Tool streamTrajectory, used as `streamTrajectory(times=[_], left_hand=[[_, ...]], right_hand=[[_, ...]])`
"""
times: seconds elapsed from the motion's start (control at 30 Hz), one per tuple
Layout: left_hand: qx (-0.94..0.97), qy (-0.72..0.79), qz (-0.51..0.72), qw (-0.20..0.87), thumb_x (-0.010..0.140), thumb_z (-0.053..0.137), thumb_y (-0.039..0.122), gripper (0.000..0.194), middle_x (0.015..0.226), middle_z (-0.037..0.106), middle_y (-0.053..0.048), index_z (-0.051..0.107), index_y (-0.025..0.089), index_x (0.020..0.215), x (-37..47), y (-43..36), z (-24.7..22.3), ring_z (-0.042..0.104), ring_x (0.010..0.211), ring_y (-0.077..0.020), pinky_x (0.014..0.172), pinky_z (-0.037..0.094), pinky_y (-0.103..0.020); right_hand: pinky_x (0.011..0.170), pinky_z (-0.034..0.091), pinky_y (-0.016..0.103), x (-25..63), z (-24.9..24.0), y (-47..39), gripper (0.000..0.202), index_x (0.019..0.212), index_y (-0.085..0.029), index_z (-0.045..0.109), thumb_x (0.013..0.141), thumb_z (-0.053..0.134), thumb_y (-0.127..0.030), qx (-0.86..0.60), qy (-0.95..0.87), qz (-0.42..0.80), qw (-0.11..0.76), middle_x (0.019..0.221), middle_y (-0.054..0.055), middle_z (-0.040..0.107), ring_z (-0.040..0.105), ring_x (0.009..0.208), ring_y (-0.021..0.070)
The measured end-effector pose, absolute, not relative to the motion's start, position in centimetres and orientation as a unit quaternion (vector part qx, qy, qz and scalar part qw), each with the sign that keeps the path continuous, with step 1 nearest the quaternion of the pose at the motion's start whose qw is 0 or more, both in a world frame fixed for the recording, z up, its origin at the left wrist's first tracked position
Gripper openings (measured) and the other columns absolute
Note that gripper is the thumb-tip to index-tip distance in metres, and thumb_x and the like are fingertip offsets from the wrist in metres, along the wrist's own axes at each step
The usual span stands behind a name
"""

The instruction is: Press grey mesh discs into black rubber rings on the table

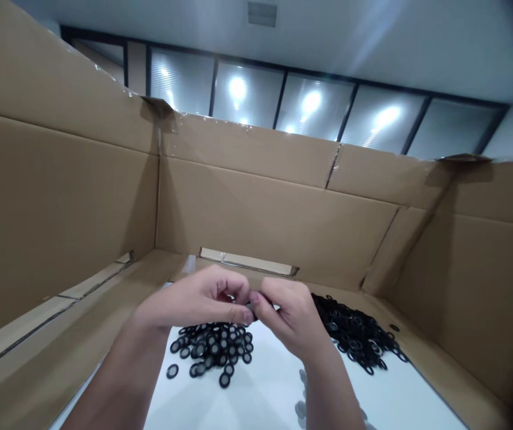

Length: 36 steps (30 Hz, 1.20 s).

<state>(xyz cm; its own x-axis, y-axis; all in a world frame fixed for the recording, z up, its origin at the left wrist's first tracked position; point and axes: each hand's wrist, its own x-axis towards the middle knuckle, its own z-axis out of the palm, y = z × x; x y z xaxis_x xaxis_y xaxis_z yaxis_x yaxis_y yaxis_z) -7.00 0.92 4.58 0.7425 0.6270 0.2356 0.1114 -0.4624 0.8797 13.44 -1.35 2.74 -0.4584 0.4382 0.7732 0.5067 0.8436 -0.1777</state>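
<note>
My left hand (pixel 214 295) and my right hand (pixel 280 304) meet at the middle, raised above a white board (pixel 260 388). Thumbs and fingertips of both pinch a small dark piece (pixel 251 307) between them, mostly hidden by the fingers. Below my left hand lies a pile of black rings with pale grey centres (pixel 214 346). Beyond my right hand is a larger heap of black open rings (pixel 357 334). Beside and partly behind my right forearm are some pale translucent discs (pixel 301 409).
Tall cardboard walls (pixel 256 209) enclose the board at the left, back and right. A slot with a pale edge (pixel 249 261) is cut low in the back wall. One loose black ring (pixel 395 328) lies right of the heap. Windows show above.
</note>
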Motion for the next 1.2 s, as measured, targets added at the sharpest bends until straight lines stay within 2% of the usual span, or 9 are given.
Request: streamTrajectory(times=[0.1, 0.23, 0.37, 0.47, 0.57, 0.7, 0.9, 1.2], left_hand=[[0.810, 0.226, 0.264, 0.472, 0.086, 0.072, 0.038, 0.030, 0.072, 0.060, 0.001, 0.059, 0.014, 0.075, -7.0, 1.1, 4.4, 0.054, 0.069, -0.0119, 0.062, 0.040, -0.023], [0.784, 0.216, 0.292, 0.504, 0.088, 0.071, 0.033, 0.023, 0.076, 0.064, -0.001, 0.062, 0.013, 0.079, -6.5, 1.0, 4.4, 0.059, 0.074, -0.0124, 0.067, 0.047, -0.023], [0.721, 0.187, 0.367, 0.557, 0.089, 0.071, 0.033, 0.020, 0.087, 0.065, -0.003, 0.066, 0.014, 0.092, -4.9, 0.6, 4.3, 0.064, 0.082, -0.0147, 0.074, 0.056, -0.028], [0.650, 0.159, 0.470, 0.576, 0.085, 0.076, 0.030, 0.029, 0.099, 0.066, -0.005, 0.063, 0.018, 0.108, -3.0, 0.1, 3.9, 0.065, 0.088, -0.0152, 0.074, 0.057, -0.027], [0.603, 0.150, 0.519, 0.588, 0.082, 0.079, 0.027, 0.034, 0.100, 0.067, -0.006, 0.062, 0.017, 0.110, -1.4, -0.4, 3.4, 0.065, 0.093, -0.0159, 0.080, 0.056, -0.027], [0.587, 0.150, 0.542, 0.582, 0.083, 0.079, 0.028, 0.036, 0.098, 0.067, -0.006, 0.062, 0.017, 0.112, -0.9, -0.5, 3.3, 0.065, 0.093, -0.0165, 0.081, 0.055, -0.027], [0.640, 0.184, 0.513, 0.541, 0.090, 0.071, 0.027, 0.031, 0.099, 0.067, -0.005, 0.057, 0.019, 0.117, -2.2, -0.4, 3.7, 0.064, 0.096, -0.0158, 0.087, 0.052, -0.029], [0.691, 0.207, 0.452, 0.525, 0.094, 0.063, 0.027, 0.033, 0.096, 0.067, -0.005, 0.049, 0.019, 0.123, -3.5, -1.0, 4.1, 0.064, 0.093, -0.0175, 0.083, 0.050, -0.032]], right_hand=[[0.051, 0.023, 0.023, 13.5, 2.8, -1.3, 0.037, 0.064, -0.020, 0.033, 0.097, 0.051, -0.021, -0.277, -0.852, -0.033, 0.442, 0.056, -0.006, 0.037, 0.033, 0.051, 0.0071], [0.049, 0.026, 0.022, 13.6, 2.9, -1.1, 0.037, 0.062, -0.019, 0.038, 0.096, 0.051, -0.021, -0.283, -0.841, -0.051, 0.459, 0.054, -0.006, 0.041, 0.036, 0.049, 0.0070], [0.049, 0.030, 0.022, 13.1, 2.4, -0.9, 0.035, 0.062, -0.020, 0.045, 0.096, 0.052, -0.020, -0.293, -0.757, -0.105, 0.574, 0.053, -0.005, 0.045, 0.039, 0.047, 0.0078], [0.049, 0.032, 0.022, 12.3, 1.8, -1.0, 0.033, 0.064, -0.021, 0.045, 0.097, 0.051, -0.021, -0.328, -0.652, -0.115, 0.674, 0.052, -0.006, 0.043, 0.039, 0.046, 0.0087], [0.049, 0.034, 0.022, 11.8, 1.4, -1.1, 0.029, 0.069, -0.021, 0.047, 0.097, 0.050, -0.021, -0.341, -0.607, -0.112, 0.709, 0.054, -0.005, 0.046, 0.041, 0.046, 0.0091], [0.048, 0.032, 0.022, 12.4, 1.7, -1.0, 0.033, 0.067, -0.021, 0.042, 0.099, 0.046, -0.021, -0.331, -0.644, -0.095, 0.683, 0.054, -0.006, 0.042, 0.039, 0.046, 0.0091], [0.049, 0.029, 0.023, 14.2, 2.7, -0.9, 0.037, 0.064, -0.020, 0.040, 0.100, 0.046, -0.026, -0.301, -0.771, -0.046, 0.559, 0.056, -0.005, 0.041, 0.039, 0.049, 0.0085], [0.051, 0.032, 0.023, 14.3, 2.7, -0.6, 0.037, 0.063, -0.020, 0.047, 0.100, 0.046, -0.020, -0.243, -0.801, -0.061, 0.544, 0.054, -0.004, 0.046, 0.042, 0.049, 0.0091]])
